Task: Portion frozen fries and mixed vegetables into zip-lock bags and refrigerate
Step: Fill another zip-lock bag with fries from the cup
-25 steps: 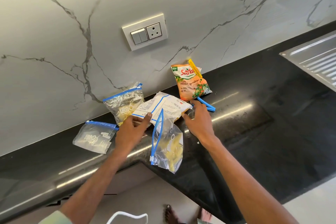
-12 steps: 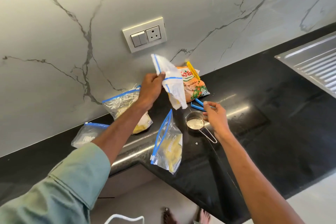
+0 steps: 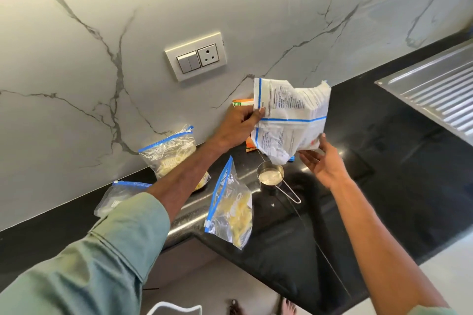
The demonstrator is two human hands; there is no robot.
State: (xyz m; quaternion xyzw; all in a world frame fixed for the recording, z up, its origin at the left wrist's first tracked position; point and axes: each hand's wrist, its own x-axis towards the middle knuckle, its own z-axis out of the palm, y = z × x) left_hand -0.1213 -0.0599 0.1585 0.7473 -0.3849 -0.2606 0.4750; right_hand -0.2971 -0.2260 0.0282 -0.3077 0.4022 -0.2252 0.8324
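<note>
white packet (image 3: 291, 120): in the air above the worktop (image 3: 384, 186), over the measuring cup (image 3: 270, 176) | left hand (image 3: 238, 128): grip pinches the packet's left edge | right hand (image 3: 323, 161): grip wide, fingertips touch the lower right corner | packet lies between both hands, right hand nearer its hanging end

On the counter (image 3: 384, 186) a leaning bag (image 3: 169, 153) is propped against the wall (image 3: 76, 110), a flat bag (image 3: 115, 197) laid to its left, a front bag (image 3: 230, 207) set at the near edge, a measuring cup (image 3: 270, 176) just right of it. Above the cup a packet (image 3: 291, 117) is held clear of the counter (a second packet (image 3: 240, 104) is half hidden behind it).
</note>
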